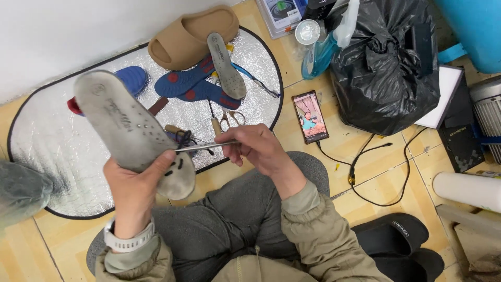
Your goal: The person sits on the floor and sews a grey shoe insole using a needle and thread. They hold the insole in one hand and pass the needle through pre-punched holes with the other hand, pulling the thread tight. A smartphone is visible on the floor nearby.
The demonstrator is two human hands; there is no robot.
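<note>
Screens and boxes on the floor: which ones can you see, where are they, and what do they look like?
Phone: on the tan floor right of the silver mat, black slab, lit colourful screen, black cable attached.
Clear plastic box: top edge, beside the black bag, blue-and-white label with a green spot.
Dark flat box: right edge, small pale print.

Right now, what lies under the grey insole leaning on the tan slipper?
The grey insole rests on the tan slipper and across two blue insoles with red spots. Below is a silver mat. What sits beneath its middle is covered.
</note>
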